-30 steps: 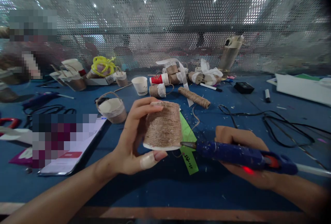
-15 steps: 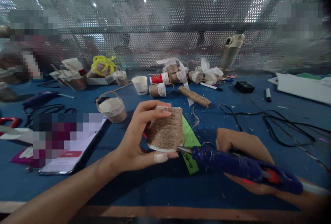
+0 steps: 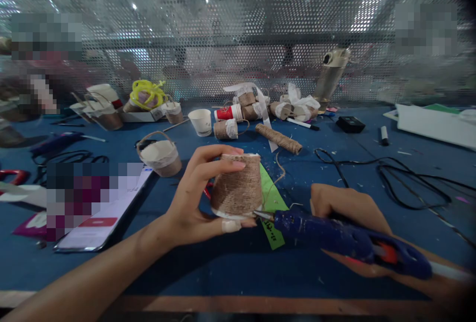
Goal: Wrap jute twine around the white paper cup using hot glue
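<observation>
Worktop [image 3: 208,272] blue and cluttered, perforated grey screen [image 3: 223,19] across top of frame. Left hand [image 3: 188,205] grip closed around twine-wrapped cup [image 3: 238,188], frame centre; right hand [image 3: 347,204] grip around blue glue gun [image 3: 327,232], lower right.

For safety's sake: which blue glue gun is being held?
The glue gun in the right hand; the other gun lies on the table at left.

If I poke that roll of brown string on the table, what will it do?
The roll of brown string might roll, since it looks round and lies on its side. It could drag the white strip, which seems to pass under it. A strand curls nearby, so string may trail or tangle.
</observation>
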